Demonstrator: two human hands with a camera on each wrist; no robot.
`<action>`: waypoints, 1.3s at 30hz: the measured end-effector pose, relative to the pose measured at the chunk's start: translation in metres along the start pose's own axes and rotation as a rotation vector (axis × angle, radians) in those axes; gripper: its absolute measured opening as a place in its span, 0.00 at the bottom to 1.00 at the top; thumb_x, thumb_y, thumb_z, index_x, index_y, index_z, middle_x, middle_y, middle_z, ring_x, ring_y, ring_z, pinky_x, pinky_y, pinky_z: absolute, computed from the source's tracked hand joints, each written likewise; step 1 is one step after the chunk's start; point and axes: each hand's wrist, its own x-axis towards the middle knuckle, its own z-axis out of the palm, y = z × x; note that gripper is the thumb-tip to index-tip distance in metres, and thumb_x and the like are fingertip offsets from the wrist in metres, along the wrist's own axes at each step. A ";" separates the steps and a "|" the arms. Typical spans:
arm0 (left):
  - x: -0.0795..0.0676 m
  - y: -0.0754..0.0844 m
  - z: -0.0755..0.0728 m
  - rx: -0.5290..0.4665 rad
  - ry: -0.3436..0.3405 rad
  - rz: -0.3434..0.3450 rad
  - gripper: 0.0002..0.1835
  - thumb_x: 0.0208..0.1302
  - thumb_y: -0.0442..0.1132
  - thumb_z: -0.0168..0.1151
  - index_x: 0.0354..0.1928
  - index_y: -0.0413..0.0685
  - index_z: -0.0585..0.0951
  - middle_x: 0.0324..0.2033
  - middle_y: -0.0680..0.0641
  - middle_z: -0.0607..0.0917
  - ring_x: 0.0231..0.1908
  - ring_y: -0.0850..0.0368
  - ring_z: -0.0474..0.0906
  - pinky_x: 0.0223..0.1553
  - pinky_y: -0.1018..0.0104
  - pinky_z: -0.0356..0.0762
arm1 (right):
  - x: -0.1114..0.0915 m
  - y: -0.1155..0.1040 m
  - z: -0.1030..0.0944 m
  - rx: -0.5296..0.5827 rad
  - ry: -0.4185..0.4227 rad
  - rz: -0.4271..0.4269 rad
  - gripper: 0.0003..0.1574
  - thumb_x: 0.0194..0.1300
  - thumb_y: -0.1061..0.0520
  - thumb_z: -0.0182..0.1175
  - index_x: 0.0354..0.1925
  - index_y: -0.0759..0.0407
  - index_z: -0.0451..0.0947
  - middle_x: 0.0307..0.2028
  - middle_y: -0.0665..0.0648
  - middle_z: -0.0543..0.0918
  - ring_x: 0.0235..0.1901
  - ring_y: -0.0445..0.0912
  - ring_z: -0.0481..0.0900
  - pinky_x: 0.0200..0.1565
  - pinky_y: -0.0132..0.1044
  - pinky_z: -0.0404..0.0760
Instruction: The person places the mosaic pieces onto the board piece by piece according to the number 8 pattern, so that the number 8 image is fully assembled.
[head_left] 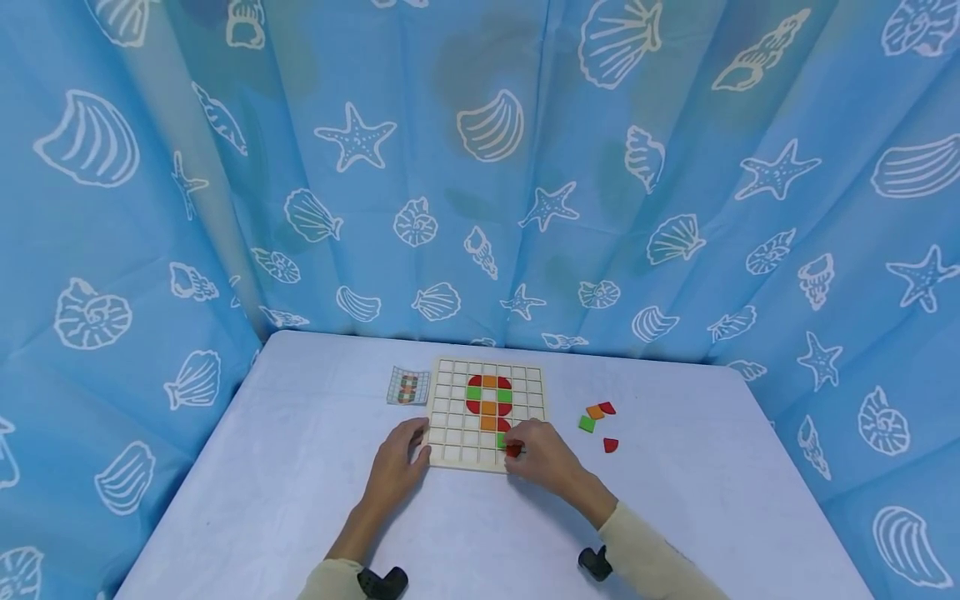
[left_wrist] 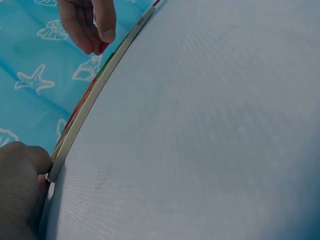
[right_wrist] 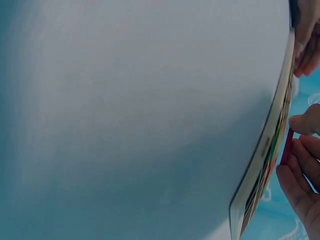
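Observation:
My right hand [head_left: 542, 454] pinches a red quarter-round tile [right_wrist: 287, 146] between thumb and fingertips, just above the near right part of a pale gridded board [head_left: 457, 437]. In the right wrist view the tile is held on edge, close to the board's side. My left hand [head_left: 397, 462] holds the board's left edge near its near corner, thumb and fingers against the rim. Red, orange and green tiles [head_left: 489, 408] sit in the grid as a pattern, one green tile [head_left: 501, 440] beside the right fingertips. The right hand partly covers the near right cells.
A pattern card [head_left: 408, 387] lies left of the board. To the right are loose tiles: green [head_left: 587, 423], orange [head_left: 595, 412], and red [head_left: 611, 445]. A white cloth covers the table [head_left: 300, 467]. A blue shell-print curtain [head_left: 420, 183] hangs behind.

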 end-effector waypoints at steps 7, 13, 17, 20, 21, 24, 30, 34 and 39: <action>0.000 0.000 -0.001 0.003 0.000 0.002 0.24 0.61 0.31 0.65 0.59 0.40 0.75 0.53 0.45 0.79 0.56 0.52 0.77 0.58 0.67 0.77 | 0.002 -0.006 0.011 -0.022 0.003 -0.015 0.21 0.49 0.55 0.76 0.44 0.55 0.87 0.36 0.46 0.85 0.35 0.39 0.74 0.40 0.27 0.83; 0.000 0.001 -0.001 0.013 -0.009 -0.011 0.24 0.61 0.31 0.65 0.60 0.40 0.75 0.54 0.45 0.79 0.56 0.52 0.76 0.58 0.66 0.77 | 0.003 -0.008 0.012 -0.026 -0.018 0.000 0.21 0.50 0.53 0.75 0.45 0.55 0.87 0.37 0.46 0.85 0.35 0.38 0.74 0.38 0.26 0.82; 0.001 0.002 -0.001 0.011 -0.002 -0.003 0.24 0.61 0.31 0.65 0.59 0.40 0.75 0.54 0.45 0.79 0.56 0.52 0.76 0.58 0.65 0.77 | 0.004 -0.007 0.007 -0.002 -0.038 -0.010 0.22 0.50 0.53 0.76 0.46 0.55 0.87 0.37 0.46 0.85 0.36 0.39 0.75 0.39 0.26 0.82; 0.000 0.001 -0.001 0.011 0.003 0.011 0.24 0.60 0.31 0.66 0.59 0.40 0.75 0.53 0.45 0.80 0.55 0.52 0.77 0.58 0.64 0.77 | 0.004 -0.005 0.004 0.004 -0.057 -0.015 0.22 0.50 0.54 0.76 0.46 0.55 0.87 0.38 0.47 0.85 0.38 0.40 0.76 0.41 0.29 0.84; 0.000 0.000 -0.001 0.010 0.003 0.014 0.24 0.60 0.31 0.66 0.59 0.40 0.75 0.53 0.45 0.80 0.55 0.52 0.77 0.58 0.65 0.77 | 0.004 -0.003 0.004 0.006 -0.062 -0.016 0.22 0.51 0.55 0.76 0.46 0.56 0.87 0.39 0.48 0.85 0.39 0.41 0.76 0.42 0.30 0.84; -0.001 -0.001 -0.001 -0.002 0.007 0.030 0.24 0.60 0.30 0.66 0.59 0.39 0.75 0.53 0.44 0.80 0.55 0.52 0.77 0.57 0.66 0.78 | 0.005 0.000 0.004 0.006 -0.077 -0.014 0.20 0.52 0.56 0.75 0.46 0.56 0.87 0.40 0.48 0.85 0.40 0.41 0.76 0.42 0.30 0.85; 0.000 -0.001 -0.002 -0.012 0.005 0.035 0.24 0.60 0.30 0.66 0.59 0.38 0.75 0.53 0.44 0.79 0.55 0.51 0.77 0.57 0.67 0.77 | 0.006 0.002 0.006 0.034 -0.079 0.005 0.19 0.53 0.56 0.74 0.45 0.55 0.87 0.39 0.47 0.84 0.39 0.40 0.75 0.40 0.27 0.83; -0.001 -0.001 -0.002 0.005 0.005 0.022 0.24 0.60 0.31 0.66 0.59 0.39 0.75 0.53 0.44 0.80 0.56 0.52 0.77 0.58 0.66 0.77 | 0.006 0.003 0.003 0.052 -0.083 0.014 0.20 0.53 0.56 0.74 0.46 0.55 0.87 0.41 0.48 0.84 0.40 0.41 0.75 0.41 0.29 0.84; -0.001 0.000 -0.001 0.004 0.000 0.019 0.23 0.61 0.31 0.65 0.59 0.40 0.75 0.54 0.45 0.79 0.56 0.52 0.77 0.58 0.66 0.77 | 0.007 0.015 -0.015 0.066 -0.039 0.124 0.22 0.53 0.56 0.74 0.49 0.54 0.86 0.44 0.49 0.84 0.43 0.43 0.78 0.44 0.36 0.86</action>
